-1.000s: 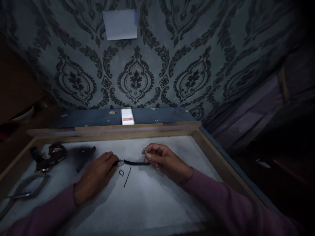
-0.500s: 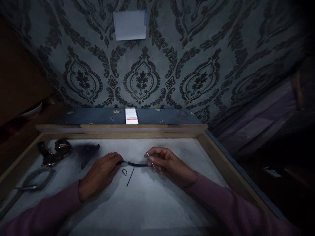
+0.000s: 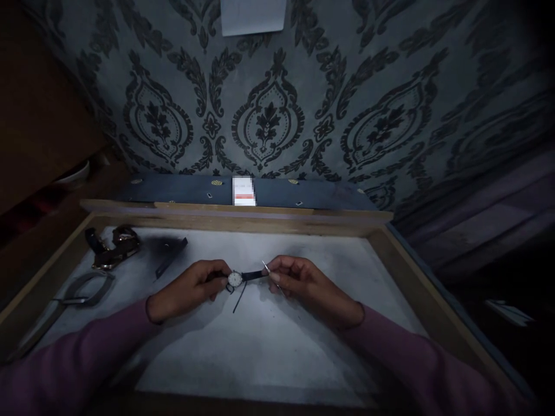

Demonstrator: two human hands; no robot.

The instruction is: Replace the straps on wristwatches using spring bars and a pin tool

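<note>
Watch (image 3: 235,279) sits between the two hands, dial up, its left side at the fingertips of the left hand (image 3: 188,292); thumb and fingers are pinched closed on it. Dark strap (image 3: 252,275) runs from the watch to the right hand (image 3: 306,283), whose thumb and fingers close on a thin metal tool (image 3: 266,267), slanted. Whether they also grip the strap end, cannot tell: fingers cover it. Watch's far-left portion hidden by the left hand. Dark strip (image 3: 239,299) lies just below the watch. Dark flat piece (image 3: 171,258) at left, shadowed, hard to make out. Tray (image 3: 234,217) has raised wooden walls; pale floor spreads toward the near side and right wall. Left side holds a watch cluster (image 3: 115,254) and grey band (image 3: 93,292).
</note>
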